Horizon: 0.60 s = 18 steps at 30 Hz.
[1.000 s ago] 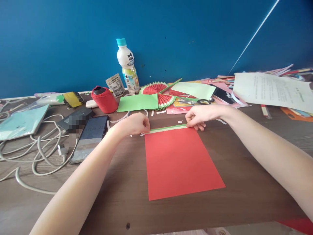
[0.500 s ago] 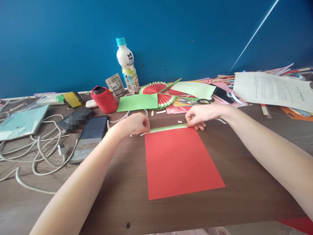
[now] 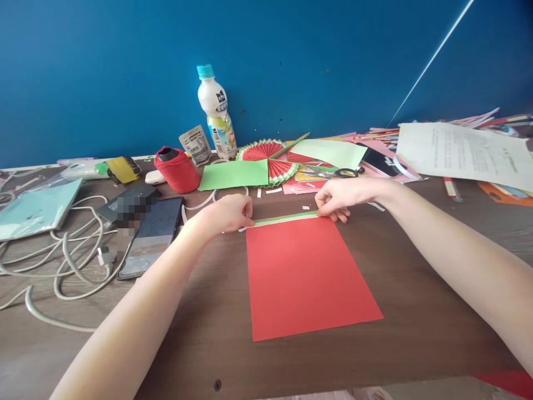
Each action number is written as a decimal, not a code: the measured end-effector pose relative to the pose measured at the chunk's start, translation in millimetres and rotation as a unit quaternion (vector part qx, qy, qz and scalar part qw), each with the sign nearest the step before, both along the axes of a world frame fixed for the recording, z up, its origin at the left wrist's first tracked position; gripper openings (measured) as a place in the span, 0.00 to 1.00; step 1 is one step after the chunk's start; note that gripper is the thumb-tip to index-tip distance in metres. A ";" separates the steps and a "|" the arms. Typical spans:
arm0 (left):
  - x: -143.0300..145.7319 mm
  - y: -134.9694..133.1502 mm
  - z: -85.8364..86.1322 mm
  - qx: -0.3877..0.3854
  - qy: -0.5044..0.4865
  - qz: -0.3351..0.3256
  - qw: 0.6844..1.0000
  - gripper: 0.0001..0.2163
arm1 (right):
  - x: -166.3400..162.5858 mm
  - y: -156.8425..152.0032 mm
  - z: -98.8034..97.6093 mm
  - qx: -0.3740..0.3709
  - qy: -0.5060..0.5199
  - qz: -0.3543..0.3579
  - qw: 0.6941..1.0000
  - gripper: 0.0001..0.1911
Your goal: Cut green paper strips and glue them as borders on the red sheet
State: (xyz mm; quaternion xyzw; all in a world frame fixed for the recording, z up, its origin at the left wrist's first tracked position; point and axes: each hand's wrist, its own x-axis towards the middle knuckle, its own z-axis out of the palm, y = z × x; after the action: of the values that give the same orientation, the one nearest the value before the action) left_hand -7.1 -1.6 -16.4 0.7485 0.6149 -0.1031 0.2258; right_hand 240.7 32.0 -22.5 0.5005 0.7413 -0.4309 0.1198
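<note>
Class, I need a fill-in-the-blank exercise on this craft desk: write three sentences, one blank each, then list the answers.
1. Both hands, left hand and right hand, pinch a thin green-and-white strip along the far edge of a ____ paper sheet.
2. The drink bottle has a ____ cap.
3. The smartphone lies ____ of the sheet.

Answers: red; turquoise; left

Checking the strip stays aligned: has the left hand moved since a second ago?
No. The left hand still pinches the green strip at the red sheet's far-left corner.
</note>
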 end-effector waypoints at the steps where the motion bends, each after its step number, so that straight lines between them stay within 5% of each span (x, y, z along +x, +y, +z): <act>1: -0.4 -0.4 -1.2 0.013 0.002 -0.011 1.000 0.04 | 0.0 0.1 -0.1 0.001 0.000 0.001 1.000 0.11; 8: 27.5 -31.2 -9.0 0.157 0.061 -0.122 0.978 0.17 | 1.6 3.4 -3.4 -0.008 0.007 0.006 1.000 0.09; 13: 66.2 -65.5 -28.1 0.244 0.107 -0.218 0.939 0.17 | 2.1 2.3 -1.7 -0.008 0.011 -0.002 1.000 0.09; 18: 64.8 -78.1 -50.7 0.288 0.098 -0.153 0.940 0.24 | 2.9 2.3 -1.1 -0.017 0.021 -0.004 1.000 0.10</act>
State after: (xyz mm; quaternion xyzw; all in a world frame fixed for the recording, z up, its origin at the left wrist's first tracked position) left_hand 57.8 -79.7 -67.1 0.8529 0.5152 -0.0284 -0.0793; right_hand 243.6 34.3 -23.5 0.4919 0.7344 -0.4544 0.1106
